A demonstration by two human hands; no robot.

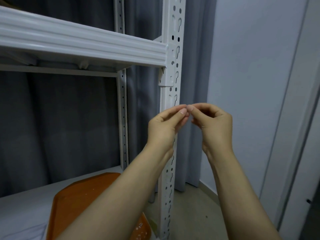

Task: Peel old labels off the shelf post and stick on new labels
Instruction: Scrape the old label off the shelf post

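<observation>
The white perforated shelf post (173, 49) runs top to bottom through the middle of the view. My left hand (166, 125) and my right hand (213, 123) are raised in front of it, below the shelf beam. Their thumbs and forefingers meet at the tips in a pinch. Whatever sits between the fingertips is too small to make out. No label shows on the visible part of the post. My left forearm covers a stretch of the post lower down.
A white shelf beam (83, 44) joins the post at upper left. An orange tray (83, 196) lies on the lower shelf (20, 210). Grey curtains (57, 122) hang behind the rack, and a pale wall (251, 75) stands to the right.
</observation>
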